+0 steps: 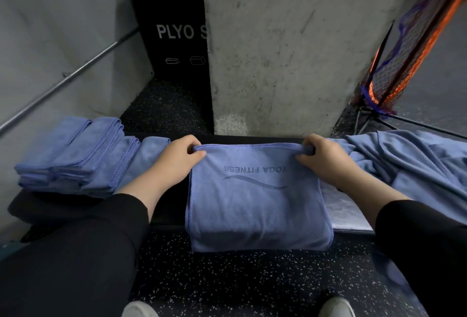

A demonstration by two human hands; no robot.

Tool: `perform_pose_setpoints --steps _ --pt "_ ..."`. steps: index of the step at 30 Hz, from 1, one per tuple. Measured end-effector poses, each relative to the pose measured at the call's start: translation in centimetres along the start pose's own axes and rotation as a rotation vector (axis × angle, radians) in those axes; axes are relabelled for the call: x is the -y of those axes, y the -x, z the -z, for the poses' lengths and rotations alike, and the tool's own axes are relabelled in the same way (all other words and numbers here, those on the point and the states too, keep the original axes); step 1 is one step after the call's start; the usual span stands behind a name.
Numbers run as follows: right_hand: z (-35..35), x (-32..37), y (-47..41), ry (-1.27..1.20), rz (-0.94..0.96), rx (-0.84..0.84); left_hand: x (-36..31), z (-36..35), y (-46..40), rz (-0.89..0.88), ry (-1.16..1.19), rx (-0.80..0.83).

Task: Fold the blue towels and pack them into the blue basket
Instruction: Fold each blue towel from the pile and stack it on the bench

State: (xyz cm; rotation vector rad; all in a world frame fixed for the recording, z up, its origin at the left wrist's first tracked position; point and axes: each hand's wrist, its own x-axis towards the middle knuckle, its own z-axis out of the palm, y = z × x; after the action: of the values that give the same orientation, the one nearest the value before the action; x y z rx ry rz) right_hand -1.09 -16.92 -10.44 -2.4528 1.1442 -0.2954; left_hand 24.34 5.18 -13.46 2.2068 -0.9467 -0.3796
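- My left hand [178, 158] pinches the far left corner of the towel in work [255, 195], thumb underneath and fingers curled over the hem; I judge this grip is there to keep the corner square while the cloth is doubled.
- My right hand [326, 157] does the same at the far right corner, fingers bunched tight around a small gather of fabric, so the top edge runs taut and straight between the two hands.
- Both wrists are bent slightly down, knuckles up, with the forearms in black sleeves [419, 235] reaching forward from the lower corners and converging on that far edge.
- The towel lies on the dark bench [171, 205] in front of me, its near end hanging over the front lip toward the speckled floor [227, 278]. The printed lettering reads upside down to me. It seems partly folded, with a further fold likely to come.
- To the left, touching my left wrist, a stack of folded towels [75, 157] sits on the bench, kept to one side, I'd say, ready for packing.
- To the right, a loose heap of unfolded towels [409, 165] spreads behind my right hand, within easy reach.
- I cannot see the blue basket anywhere, so packing looks some way off.
- Beyond the bench stand a concrete pillar [273, 46] and a black plyo box [171, 26].
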Motion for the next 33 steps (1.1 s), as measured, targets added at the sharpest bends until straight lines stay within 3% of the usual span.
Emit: perform_pose_setpoints --steps 8,15,23,29,33 --pt "7.1 0.5 5.8 -0.185 0.069 -0.122 -3.5 4.5 6.6 -0.07 0.319 -0.097" --pt "13.8 2.3 12.7 -0.105 0.161 -0.236 -8.7 9.5 13.1 -0.133 0.294 -0.179" --pt "22.2 7.0 17.5 -0.193 0.261 -0.441 -15.2 16.1 16.1 -0.19 0.335 -0.368" --pt "24.1 8.2 19.0 -0.538 0.202 -0.397 -18.9 18.3 17.8 -0.177 0.319 -0.461" --pt "22.9 8.0 20.3 -0.664 0.177 -0.314 -17.9 17.9 18.8 -0.115 0.363 -0.352"
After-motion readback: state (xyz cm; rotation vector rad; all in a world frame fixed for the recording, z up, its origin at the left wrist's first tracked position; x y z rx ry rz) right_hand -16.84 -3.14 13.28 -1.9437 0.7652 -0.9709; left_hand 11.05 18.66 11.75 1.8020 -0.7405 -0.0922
